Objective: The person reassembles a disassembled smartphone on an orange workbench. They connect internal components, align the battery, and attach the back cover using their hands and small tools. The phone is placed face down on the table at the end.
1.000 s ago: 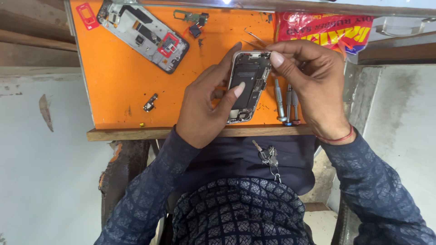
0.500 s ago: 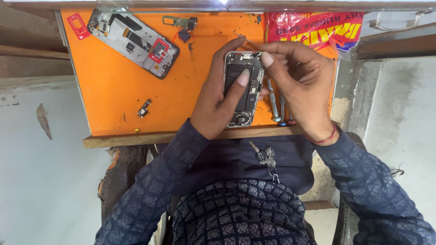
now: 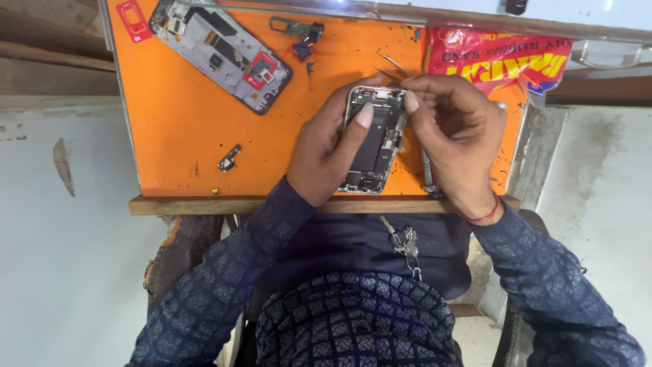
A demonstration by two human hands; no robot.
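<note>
An opened phone [image 3: 375, 146] with its battery and boards exposed lies on the orange work mat [image 3: 190, 136]. My left hand [image 3: 333, 146] grips the phone's left side, the forefinger pressed on the battery. My right hand [image 3: 455, 129] is at the phone's upper right corner, thumb and forefinger pinched together there; I cannot tell what they pinch. Tweezers [image 3: 392, 66] lie just above the phone.
A second opened phone frame [image 3: 221, 51] lies at the mat's upper left, a red card [image 3: 134, 20] beside it. Small parts [image 3: 299, 34] and a connector piece [image 3: 229, 160] are scattered about. A red snack packet [image 3: 496, 61] sits at the upper right. Screwdrivers [image 3: 426, 173] lie under my right hand. Keys [image 3: 405, 241] hang at my chest.
The view has shifted a little, so the mat sits further left in frame. My right hand's fingertips have stayed at the phone's top right corner; the left hand keeps its grip.
</note>
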